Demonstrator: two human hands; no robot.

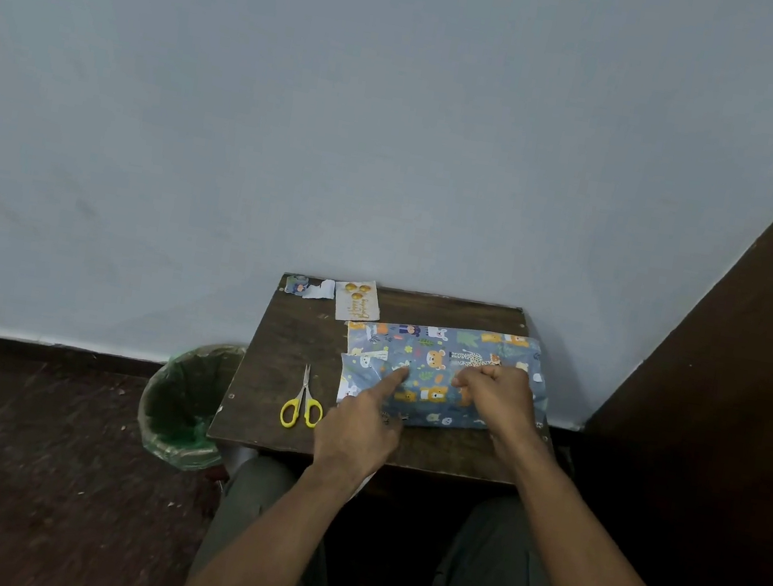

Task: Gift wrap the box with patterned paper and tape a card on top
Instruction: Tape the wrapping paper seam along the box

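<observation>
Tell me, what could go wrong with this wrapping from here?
1. Only the left hand's fingertip pins the paper fold; if it lifts before tape goes on, the fold may spring open.
2. The right hand pinches the paper; a hard pull might tear it.
3. The card lies at the table's far edge and could be knocked off.

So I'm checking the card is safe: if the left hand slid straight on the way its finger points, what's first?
Likely only more patterned paper; the left hand points up-right, the card lies left of that line.
</observation>
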